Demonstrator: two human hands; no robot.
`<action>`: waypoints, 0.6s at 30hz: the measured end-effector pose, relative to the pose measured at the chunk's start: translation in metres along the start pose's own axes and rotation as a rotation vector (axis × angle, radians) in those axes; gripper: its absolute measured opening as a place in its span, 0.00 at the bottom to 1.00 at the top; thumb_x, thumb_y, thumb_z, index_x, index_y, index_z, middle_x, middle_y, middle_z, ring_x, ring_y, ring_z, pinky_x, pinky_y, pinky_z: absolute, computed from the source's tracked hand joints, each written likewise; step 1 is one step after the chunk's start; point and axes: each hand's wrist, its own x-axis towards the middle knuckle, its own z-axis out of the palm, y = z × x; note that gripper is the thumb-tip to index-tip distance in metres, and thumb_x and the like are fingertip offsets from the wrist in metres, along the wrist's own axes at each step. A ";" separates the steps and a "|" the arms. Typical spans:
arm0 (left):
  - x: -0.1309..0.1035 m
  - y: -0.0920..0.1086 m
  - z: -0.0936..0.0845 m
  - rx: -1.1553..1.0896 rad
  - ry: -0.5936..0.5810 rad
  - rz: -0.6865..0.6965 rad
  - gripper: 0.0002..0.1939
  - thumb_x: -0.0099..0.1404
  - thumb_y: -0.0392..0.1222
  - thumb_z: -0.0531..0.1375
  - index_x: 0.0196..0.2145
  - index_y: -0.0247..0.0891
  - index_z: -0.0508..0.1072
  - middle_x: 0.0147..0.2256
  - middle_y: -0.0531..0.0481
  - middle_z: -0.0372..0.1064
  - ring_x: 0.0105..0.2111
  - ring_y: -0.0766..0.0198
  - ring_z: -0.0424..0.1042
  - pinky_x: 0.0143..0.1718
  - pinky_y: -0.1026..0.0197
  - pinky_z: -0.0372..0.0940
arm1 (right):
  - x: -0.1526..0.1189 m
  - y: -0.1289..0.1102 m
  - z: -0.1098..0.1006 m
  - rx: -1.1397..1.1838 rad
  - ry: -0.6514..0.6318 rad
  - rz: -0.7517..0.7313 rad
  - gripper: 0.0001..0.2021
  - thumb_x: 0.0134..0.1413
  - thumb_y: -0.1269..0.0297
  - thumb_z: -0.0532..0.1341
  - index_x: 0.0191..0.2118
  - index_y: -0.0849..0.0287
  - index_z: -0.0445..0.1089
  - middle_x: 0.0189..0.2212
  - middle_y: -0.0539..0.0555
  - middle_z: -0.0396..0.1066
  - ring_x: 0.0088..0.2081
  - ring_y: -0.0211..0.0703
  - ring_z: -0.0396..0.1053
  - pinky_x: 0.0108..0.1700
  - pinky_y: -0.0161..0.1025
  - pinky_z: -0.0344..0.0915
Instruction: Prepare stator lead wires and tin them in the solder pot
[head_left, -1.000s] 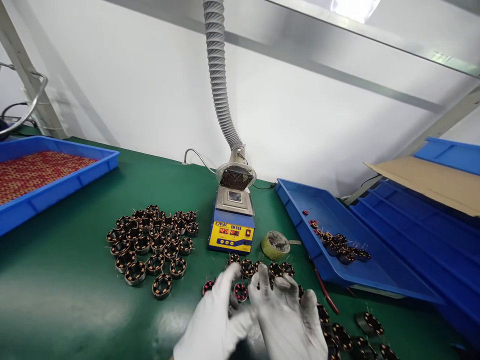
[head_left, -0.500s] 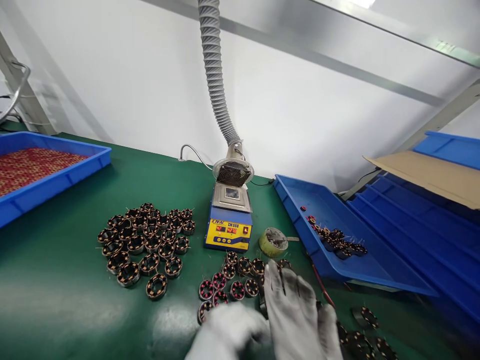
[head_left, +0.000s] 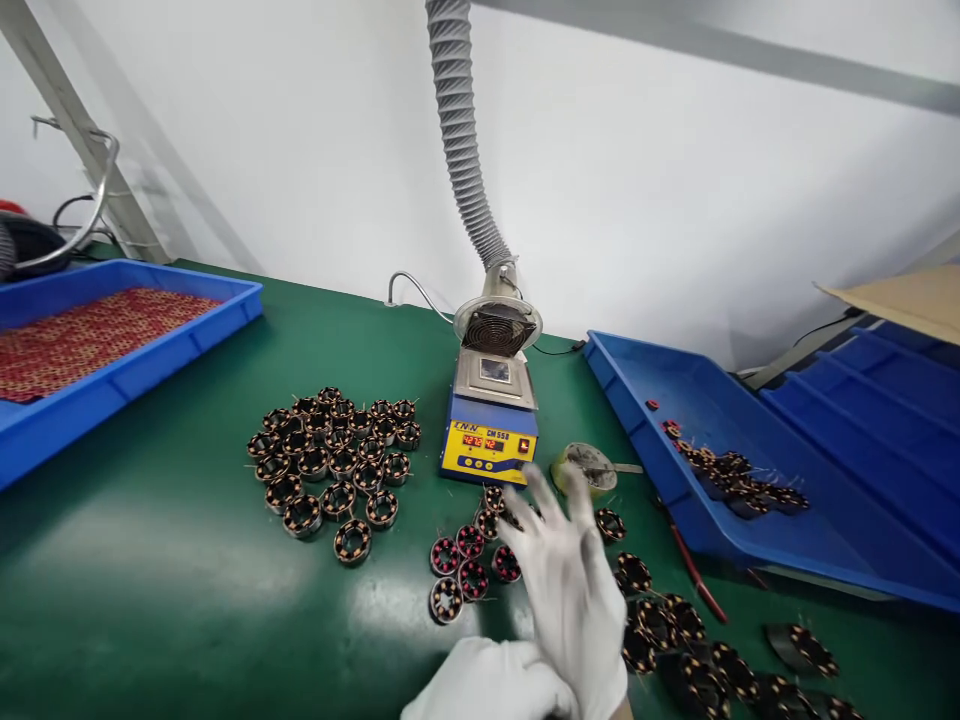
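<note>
Both hands wear white gloves. My right hand (head_left: 562, 590) is raised with its fingers spread and holds nothing; the fingertips are smeared by motion. Across its wrist, at the bottom edge, lies my left hand (head_left: 491, 685), fingers curled on the right glove's cuff. Beyond and left of the right hand sits a small group of ring-shaped motor stators, including one with red dots (head_left: 473, 579) and one with tan dots (head_left: 446, 600). The right hand hides part of this group. More dark stators (head_left: 705, 680) lie on the right, close to the right wrist.
A solder pot (head_left: 489, 440) with a lit display stands under an exhaust hose (head_left: 461, 130). Beside it is a round tin (head_left: 589, 470). Many stators (head_left: 341, 465) cluster left. Blue trays (head_left: 187, 345) (head_left: 675, 400) flank the green table (head_left: 187, 580). A red-handled tool (head_left: 697, 575) lies right.
My right hand has lifted off the stators and its fingers have spread. My left hand has moved right onto the right wrist. The view has shifted left.
</note>
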 end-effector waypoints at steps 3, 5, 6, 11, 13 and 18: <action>-0.020 -0.018 -0.024 0.137 0.057 -0.075 0.10 0.57 0.40 0.69 0.38 0.43 0.76 0.35 0.51 0.77 0.35 0.55 0.76 0.35 0.60 0.67 | -0.001 0.008 -0.018 -0.098 0.158 0.124 0.20 0.42 0.47 0.71 0.21 0.58 0.67 0.15 0.44 0.62 0.16 0.30 0.60 0.18 0.26 0.59; -0.035 -0.029 -0.035 0.366 0.154 -0.170 0.18 0.58 0.46 0.68 0.45 0.40 0.74 0.44 0.43 0.75 0.42 0.46 0.74 0.40 0.51 0.69 | -0.003 0.012 -0.029 -0.136 0.215 0.125 0.25 0.40 0.45 0.71 0.18 0.59 0.62 0.12 0.42 0.56 0.14 0.27 0.53 0.15 0.24 0.53; -0.040 -0.035 -0.037 0.468 0.186 -0.207 0.21 0.57 0.49 0.69 0.46 0.40 0.73 0.47 0.40 0.73 0.46 0.42 0.72 0.41 0.47 0.69 | -0.005 0.015 -0.033 -0.164 0.237 0.137 0.25 0.39 0.44 0.71 0.18 0.59 0.62 0.12 0.42 0.57 0.14 0.27 0.53 0.15 0.25 0.53; -0.045 -0.052 -0.027 0.678 0.325 -0.162 0.14 0.52 0.41 0.71 0.37 0.41 0.75 0.51 0.40 0.71 0.51 0.43 0.69 0.45 0.47 0.68 | -0.021 0.027 -0.038 -0.379 0.143 0.147 0.22 0.43 0.44 0.68 0.22 0.60 0.70 0.15 0.49 0.65 0.18 0.35 0.62 0.20 0.32 0.61; -0.044 -0.055 -0.030 0.671 0.413 -0.101 0.09 0.54 0.38 0.68 0.34 0.41 0.74 0.52 0.41 0.70 0.52 0.44 0.69 0.45 0.48 0.69 | -0.032 0.033 -0.039 -0.553 0.148 -0.006 0.19 0.52 0.47 0.64 0.27 0.60 0.73 0.21 0.52 0.71 0.23 0.41 0.68 0.27 0.36 0.68; -0.042 -0.047 -0.056 0.342 0.573 -0.129 0.07 0.57 0.38 0.64 0.35 0.45 0.75 0.45 0.49 0.76 0.52 0.45 0.69 0.44 0.45 0.73 | -0.054 0.063 -0.036 -0.927 0.100 -0.692 0.12 0.56 0.70 0.61 0.45 0.52 0.72 0.42 0.56 0.75 0.45 0.52 0.73 0.47 0.48 0.71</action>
